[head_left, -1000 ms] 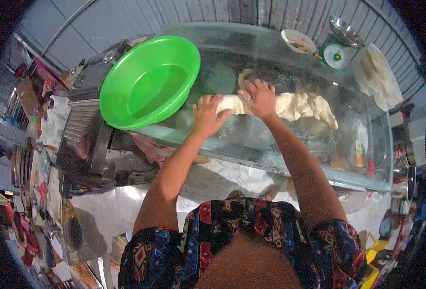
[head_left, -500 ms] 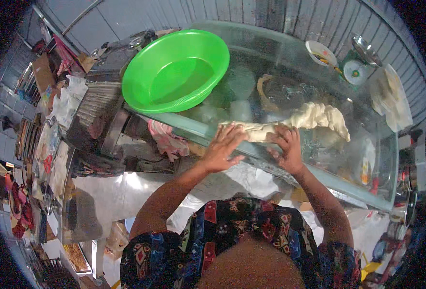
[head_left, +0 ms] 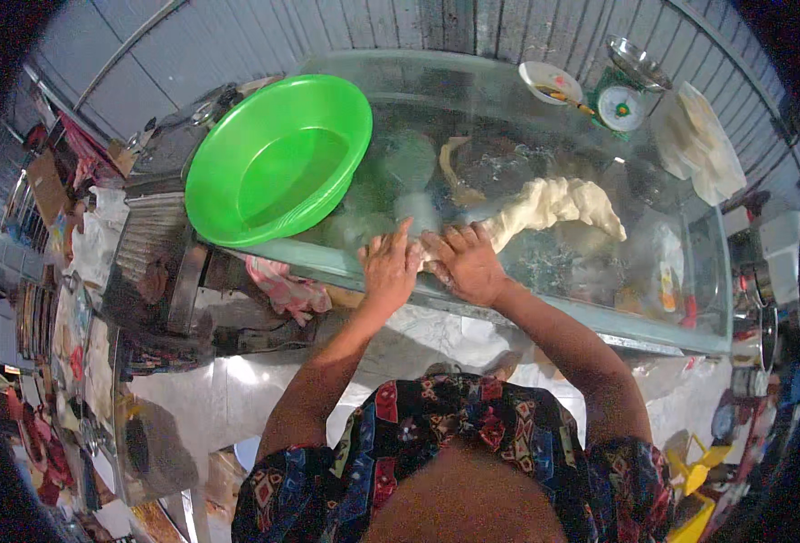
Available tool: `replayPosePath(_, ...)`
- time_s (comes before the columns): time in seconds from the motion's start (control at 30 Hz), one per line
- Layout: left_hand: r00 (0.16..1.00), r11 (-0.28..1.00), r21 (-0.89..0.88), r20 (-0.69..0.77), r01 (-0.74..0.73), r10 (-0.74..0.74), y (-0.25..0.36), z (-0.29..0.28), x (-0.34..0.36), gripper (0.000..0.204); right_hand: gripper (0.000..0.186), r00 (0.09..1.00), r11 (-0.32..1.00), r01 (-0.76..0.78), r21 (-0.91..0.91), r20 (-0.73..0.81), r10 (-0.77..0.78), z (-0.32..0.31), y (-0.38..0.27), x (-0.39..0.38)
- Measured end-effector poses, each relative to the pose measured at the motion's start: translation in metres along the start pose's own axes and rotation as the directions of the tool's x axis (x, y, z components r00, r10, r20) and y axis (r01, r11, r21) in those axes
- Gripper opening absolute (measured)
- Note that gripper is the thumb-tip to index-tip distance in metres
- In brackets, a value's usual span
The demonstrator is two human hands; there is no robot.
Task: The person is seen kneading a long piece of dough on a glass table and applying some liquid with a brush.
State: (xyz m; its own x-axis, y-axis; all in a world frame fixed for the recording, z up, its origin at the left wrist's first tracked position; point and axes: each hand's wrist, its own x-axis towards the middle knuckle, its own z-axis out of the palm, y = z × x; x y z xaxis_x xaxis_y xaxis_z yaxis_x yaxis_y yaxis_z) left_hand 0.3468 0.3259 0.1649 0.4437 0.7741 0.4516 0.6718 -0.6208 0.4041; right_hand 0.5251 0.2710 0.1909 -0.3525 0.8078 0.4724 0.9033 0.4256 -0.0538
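At the near long edge of the glass-topped, greenish-framed table (head_left: 436, 81), the left hand (head_left: 389, 269) and the right hand (head_left: 466, 264) now sit side by side, almost touching. Half a second ago they were spaced apart, with a stretch of dough showing between them; that gap has closed. Both hands are over the left end of the long, cream-coloured, lumpy roll of dough (head_left: 553, 204), with only a scrap of it visible between the fingers. That end is mostly covered, so I cannot tell whether the fingers pinch it or merely press.

The change suggests the work is now concentrated on this one end, which lies nearer the edge than it did a second ago. From the right hand the roll runs obliquely toward the table's right side, its thick, creased far part untouched and bent back down at the tip.

The large round green plastic basin (head_left: 228, 172) stands by the left end of the table. Farther off, near the far right corner, are a shallow white dish (head_left: 535, 74) and a green dial scale (head_left: 620, 107).
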Motion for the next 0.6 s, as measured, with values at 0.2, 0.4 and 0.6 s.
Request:
replayPosePath(0.2, 0.999, 0.994, 0.106, -0.043, -0.018, 0.022, -0.001, 0.005, 0.008, 0.049, 0.035, 0.997, 0.999, -0.026, -0.021, 0.071, 0.028, 0.0, 0.004, 0.013)
replayPosePath(0.4, 0.998, 0.996, 0.062, -0.012, 0.068, -0.067, -0.006, 0.007, 0.038, 0.038, 0.025, 0.997, 0.997, -0.072, 0.022, -0.02, 0.072, 0.023, 0.022, 0.033)
replayPosePath(0.6, 0.932, 0.954, 0.141, 0.216, 0.264, -0.29, -0.015, 0.003, 0.081, 0.033, 0.042, 0.946, 0.96, -0.27, 0.076, 0.205, 0.25, 0.034, 0.044, 0.082)
